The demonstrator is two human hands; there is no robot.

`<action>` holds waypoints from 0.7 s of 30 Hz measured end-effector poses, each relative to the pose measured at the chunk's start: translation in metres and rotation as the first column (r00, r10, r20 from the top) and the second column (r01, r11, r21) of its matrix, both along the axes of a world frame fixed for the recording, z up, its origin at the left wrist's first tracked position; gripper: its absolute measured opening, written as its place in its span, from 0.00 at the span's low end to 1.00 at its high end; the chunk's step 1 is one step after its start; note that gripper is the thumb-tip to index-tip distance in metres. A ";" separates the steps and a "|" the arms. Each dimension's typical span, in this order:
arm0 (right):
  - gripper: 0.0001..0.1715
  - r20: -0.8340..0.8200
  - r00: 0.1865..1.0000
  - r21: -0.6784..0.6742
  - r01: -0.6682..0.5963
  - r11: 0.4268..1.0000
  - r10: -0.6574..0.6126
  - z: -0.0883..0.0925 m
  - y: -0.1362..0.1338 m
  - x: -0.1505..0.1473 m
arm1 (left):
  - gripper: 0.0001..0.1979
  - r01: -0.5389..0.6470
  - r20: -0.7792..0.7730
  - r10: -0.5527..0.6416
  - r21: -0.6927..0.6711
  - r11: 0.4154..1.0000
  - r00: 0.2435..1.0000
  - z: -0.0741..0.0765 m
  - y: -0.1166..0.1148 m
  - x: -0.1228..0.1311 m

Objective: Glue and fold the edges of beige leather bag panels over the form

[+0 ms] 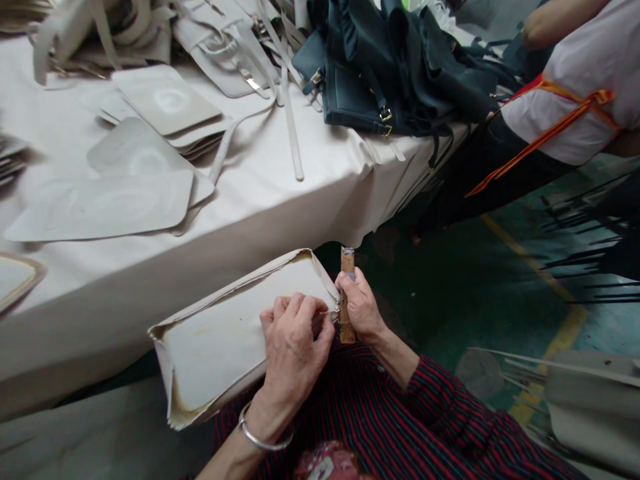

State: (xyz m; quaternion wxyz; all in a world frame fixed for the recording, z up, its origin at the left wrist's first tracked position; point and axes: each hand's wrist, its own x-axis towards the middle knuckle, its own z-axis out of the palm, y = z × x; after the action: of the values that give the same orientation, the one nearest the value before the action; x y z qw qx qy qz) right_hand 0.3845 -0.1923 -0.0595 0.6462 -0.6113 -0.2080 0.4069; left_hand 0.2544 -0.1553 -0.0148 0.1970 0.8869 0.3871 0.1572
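Observation:
A pale grey bag panel (220, 340) with folded, glue-stained edges rests on my lap below the table edge. My left hand (293, 343), a silver bangle on its wrist, lies on the panel with fingers curled, pinching its right edge. Just to the right, my right hand (359, 308) is closed around a short wooden-handled tool (347, 263) held upright against that same edge. The tool's working tip is hidden behind my fingers.
A white-covered table (310, 200) holds several flat grey panels (107, 203), grey straps and bag parts (225, 40) and dark blue bags (390, 73). Another person in a white top (575, 87) stands at the right. Grey pieces (590, 407) lie on the green floor.

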 end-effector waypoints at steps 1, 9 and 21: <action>0.17 0.047 0.999 -0.012 0.007 1.000 -0.006 -0.001 0.001 -0.001 | 0.02 0.005 -0.005 -0.005 -0.009 1.000 1.000 0.001 0.000 0.000; 0.17 0.118 0.993 -0.032 0.031 0.999 -0.027 -0.013 0.030 -0.001 | 0.06 0.003 -0.040 -0.005 -0.040 0.999 0.999 0.003 0.003 0.001; 0.16 -0.188 0.942 0.305 0.325 0.895 -0.278 0.031 0.026 0.014 | 0.14 -0.060 -0.123 0.064 0.040 0.997 0.990 0.000 -0.001 0.009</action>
State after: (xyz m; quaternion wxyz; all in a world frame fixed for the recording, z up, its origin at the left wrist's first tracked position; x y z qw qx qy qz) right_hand 0.3984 -0.1661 -0.0281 0.8078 -0.4888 -0.1303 0.3025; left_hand 0.2630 -0.1566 -0.0151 0.1514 0.8860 0.4230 0.1148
